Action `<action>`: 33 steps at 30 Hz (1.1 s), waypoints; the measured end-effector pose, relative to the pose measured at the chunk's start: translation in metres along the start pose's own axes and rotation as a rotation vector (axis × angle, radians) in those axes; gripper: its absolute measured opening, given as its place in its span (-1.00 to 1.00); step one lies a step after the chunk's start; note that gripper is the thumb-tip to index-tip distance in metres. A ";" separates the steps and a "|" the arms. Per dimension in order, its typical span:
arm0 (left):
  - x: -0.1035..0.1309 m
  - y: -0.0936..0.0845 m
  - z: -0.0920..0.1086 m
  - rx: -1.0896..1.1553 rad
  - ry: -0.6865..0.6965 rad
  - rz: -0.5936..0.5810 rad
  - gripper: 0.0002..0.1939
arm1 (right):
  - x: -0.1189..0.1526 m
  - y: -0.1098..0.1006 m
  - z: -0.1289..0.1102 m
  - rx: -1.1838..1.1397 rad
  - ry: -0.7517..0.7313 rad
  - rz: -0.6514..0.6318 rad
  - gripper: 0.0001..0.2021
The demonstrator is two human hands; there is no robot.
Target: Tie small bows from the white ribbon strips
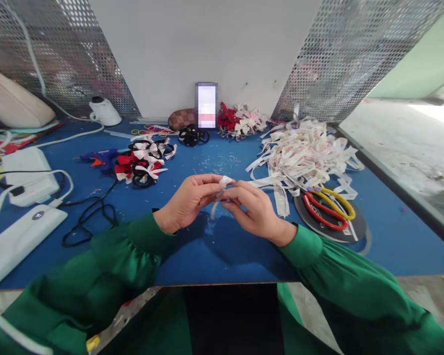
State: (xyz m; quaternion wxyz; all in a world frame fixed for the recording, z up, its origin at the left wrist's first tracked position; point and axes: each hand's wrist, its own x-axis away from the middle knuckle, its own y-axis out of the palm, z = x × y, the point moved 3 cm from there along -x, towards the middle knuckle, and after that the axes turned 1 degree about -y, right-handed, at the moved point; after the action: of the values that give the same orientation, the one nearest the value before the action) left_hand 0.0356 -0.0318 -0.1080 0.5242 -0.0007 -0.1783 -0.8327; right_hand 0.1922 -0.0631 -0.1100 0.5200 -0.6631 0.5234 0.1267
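Over the middle of the blue table, my left hand (192, 197) and my right hand (251, 207) meet fingertip to fingertip. Between them is a short white ribbon (226, 181), looped at the top, with a sheer tail hanging below the fingers. My left thumb and forefinger pinch the loop. The right fingers close on the same ribbon from the other side; their tips are partly hidden. To the right lies a large heap of cut white ribbon strips (311, 153). Scissors with red and yellow handles (327, 209) rest on a dark ribbon spool (333, 231) beside it.
Left of my hands are bow hair ties (142, 162) and a blue glue gun (99, 158) with a black cord. A white power bank (25, 236) sits at the left edge. At the back stand a phone (206, 106), a checked pouch (181, 119) and finished bows (240, 121).
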 end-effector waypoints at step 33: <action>0.005 0.004 0.006 -0.616 0.261 0.000 -0.76 | -0.001 0.000 0.027 -0.646 0.799 0.264 -0.89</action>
State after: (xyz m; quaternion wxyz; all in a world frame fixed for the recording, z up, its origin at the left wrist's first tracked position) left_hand 0.0356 -0.0356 -0.1009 0.5177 -0.0521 0.1504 -0.8406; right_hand 0.2015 -0.0406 -0.1209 0.0289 -0.7145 0.6940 0.0834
